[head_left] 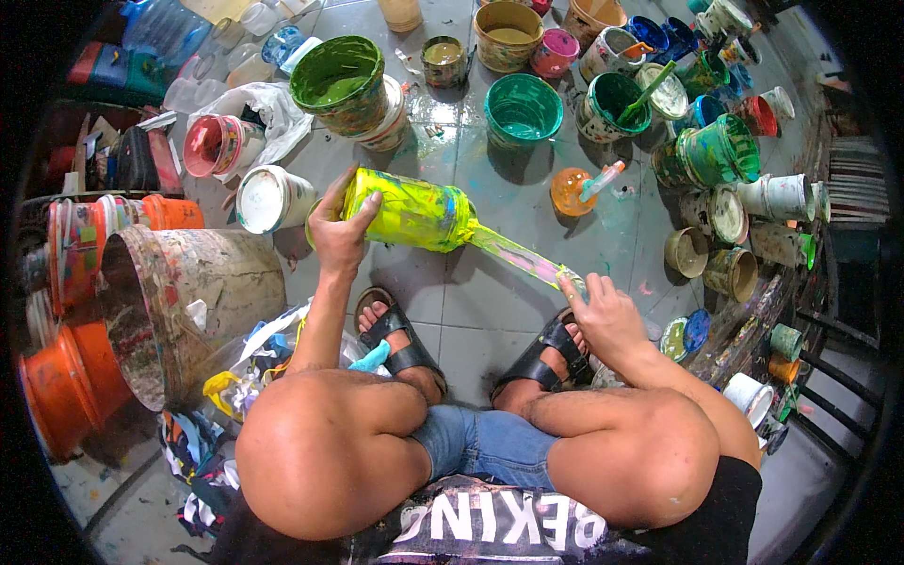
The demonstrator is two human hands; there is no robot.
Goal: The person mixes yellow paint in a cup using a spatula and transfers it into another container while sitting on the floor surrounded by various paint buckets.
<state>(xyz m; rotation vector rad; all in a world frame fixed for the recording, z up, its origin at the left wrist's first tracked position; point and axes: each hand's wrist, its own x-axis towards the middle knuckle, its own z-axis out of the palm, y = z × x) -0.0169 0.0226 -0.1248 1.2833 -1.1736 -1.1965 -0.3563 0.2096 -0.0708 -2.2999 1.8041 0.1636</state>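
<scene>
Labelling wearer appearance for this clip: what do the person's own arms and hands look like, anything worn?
Both forearms bare, no sleeves in view, no gloves. Left hand and right hand show no rings, watch or bands that I can make out. Any paint marks on the hands are too small to tell.

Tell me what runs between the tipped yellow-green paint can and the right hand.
In the head view, a stream of yellow-green paint slants from the tipped can, held by the left hand, down to the right hand.

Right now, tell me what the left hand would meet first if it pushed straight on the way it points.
Probably the large green paint bucket: the left hand, gripping the tilted yellow-green can, points up-frame toward it. Depth is unclear.
</scene>
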